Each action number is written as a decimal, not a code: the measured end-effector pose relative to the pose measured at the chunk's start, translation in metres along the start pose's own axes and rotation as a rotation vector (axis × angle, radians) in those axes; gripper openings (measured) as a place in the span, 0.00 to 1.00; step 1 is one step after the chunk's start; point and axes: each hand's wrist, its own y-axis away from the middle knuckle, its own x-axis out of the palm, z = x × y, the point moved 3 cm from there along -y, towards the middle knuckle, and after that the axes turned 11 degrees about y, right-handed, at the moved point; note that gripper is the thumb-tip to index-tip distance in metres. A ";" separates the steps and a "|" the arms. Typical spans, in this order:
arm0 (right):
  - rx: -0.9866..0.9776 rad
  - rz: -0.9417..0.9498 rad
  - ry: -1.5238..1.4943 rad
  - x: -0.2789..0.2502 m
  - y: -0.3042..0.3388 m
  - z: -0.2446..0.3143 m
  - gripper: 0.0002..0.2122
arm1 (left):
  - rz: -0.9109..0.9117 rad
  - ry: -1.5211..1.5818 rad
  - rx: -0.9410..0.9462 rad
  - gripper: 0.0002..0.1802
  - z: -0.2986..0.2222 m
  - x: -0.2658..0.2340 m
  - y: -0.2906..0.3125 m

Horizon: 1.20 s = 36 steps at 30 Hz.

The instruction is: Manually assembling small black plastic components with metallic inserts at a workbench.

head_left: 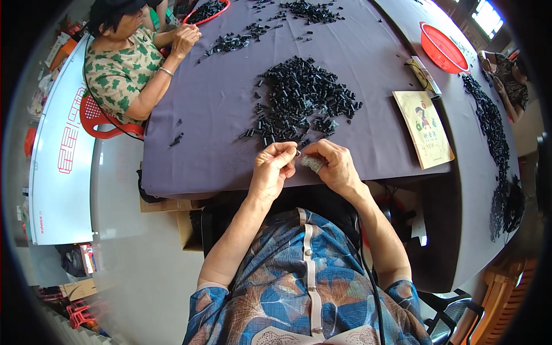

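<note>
Close to the table's front edge, my left hand [273, 171] is closed in a pinch on a small black cylindrical piece [297, 153], mostly covered by the fingertips. Just to its right, my right hand [337, 167] is closed, the fingers curled. A pale, speckled greyish patch [312, 164] shows at those fingers; whether it is a finger wrap or a bunch of tiny pieces, I cannot tell. The hands are almost touching. Right beyond them lies a large heap of short black cylindrical pieces [299, 95], with small clear bits [328, 123] mixed in.
A grey-purple cloth [213, 132] covers the table. On the right lie a yellowish booklet [422, 129], a rolled packet [424, 76] and a red basket [444, 48]. More black pieces [489, 126] line the far right. Seated people work at left [123, 69] and right [509, 80].
</note>
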 end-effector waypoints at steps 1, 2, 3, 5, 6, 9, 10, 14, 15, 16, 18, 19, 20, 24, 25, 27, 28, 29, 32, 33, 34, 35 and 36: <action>0.001 -0.012 0.017 -0.003 -0.001 -0.001 0.09 | -0.015 0.039 -0.027 0.04 -0.001 -0.002 -0.002; 0.005 -0.024 0.035 -0.006 -0.001 -0.001 0.08 | -0.009 0.094 -0.049 0.04 -0.001 -0.003 -0.003; 0.027 -0.053 0.062 -0.011 -0.002 -0.006 0.08 | -0.004 0.150 -0.071 0.05 -0.002 -0.005 -0.004; 0.137 -0.153 0.057 -0.026 -0.004 -0.020 0.08 | 0.035 0.176 -0.069 0.05 -0.004 -0.006 -0.003; 0.211 -0.173 0.092 -0.032 -0.004 -0.029 0.08 | 0.048 0.180 -0.061 0.05 -0.004 -0.006 -0.003; 0.211 -0.183 0.131 -0.041 -0.005 -0.035 0.09 | 0.031 0.186 -0.054 0.05 -0.004 -0.005 -0.003; 0.192 -0.170 0.159 -0.041 -0.005 -0.034 0.09 | 0.012 0.176 -0.047 0.05 -0.004 -0.004 -0.002; 0.059 -0.106 0.274 -0.023 -0.005 -0.016 0.11 | -0.004 0.147 -0.038 0.05 -0.002 -0.004 -0.002; 0.007 -0.100 0.321 -0.020 -0.005 -0.011 0.12 | -0.005 0.146 -0.039 0.05 -0.001 -0.004 -0.002; -0.005 -0.075 0.394 -0.016 -0.005 -0.010 0.14 | 0.007 0.137 -0.040 0.06 -0.001 -0.005 -0.003; 0.004 -0.078 0.432 -0.008 -0.003 -0.012 0.11 | 0.020 0.128 -0.043 0.06 -0.001 -0.004 -0.002; 0.011 -0.081 0.471 -0.006 -0.002 -0.013 0.08 | 0.014 0.116 -0.043 0.06 -0.001 -0.004 -0.002; 0.009 -0.080 0.469 -0.005 -0.002 -0.012 0.08 | 0.007 0.106 -0.039 0.06 -0.001 -0.004 -0.002; 0.016 -0.012 0.542 -0.002 -0.001 -0.013 0.10 | 0.027 0.114 -0.042 0.07 -0.001 -0.003 -0.003; 0.010 0.031 0.575 -0.001 0.000 -0.013 0.11 | 0.025 0.113 -0.038 0.07 -0.001 -0.004 -0.003; 0.002 0.035 0.579 -0.002 0.001 -0.013 0.11 | 0.001 0.125 -0.041 0.07 0.000 -0.003 -0.002; -0.003 0.039 0.586 -0.001 0.001 -0.013 0.10 | -0.029 0.153 -0.029 0.06 0.000 -0.002 -0.003; -0.005 0.038 0.585 -0.001 0.002 -0.014 0.10 | -0.030 0.152 -0.027 0.06 0.000 -0.003 -0.002; 0.053 0.064 0.582 -0.001 0.004 -0.015 0.09 | -0.012 0.118 -0.039 0.06 -0.001 -0.003 -0.001; 0.087 0.077 0.580 -0.002 0.004 -0.015 0.09 | -0.009 0.108 -0.036 0.06 -0.001 -0.004 -0.001; 0.121 0.090 0.579 -0.003 0.003 -0.015 0.09 | -0.006 0.099 -0.033 0.06 -0.001 -0.004 -0.001; 0.121 0.089 0.579 -0.004 0.003 -0.013 0.09 | -0.005 0.098 -0.033 0.06 0.000 -0.003 0.000; 0.121 -0.004 0.430 -0.007 0.002 -0.010 0.10 | -0.030 0.078 -0.028 0.06 0.000 -0.002 0.000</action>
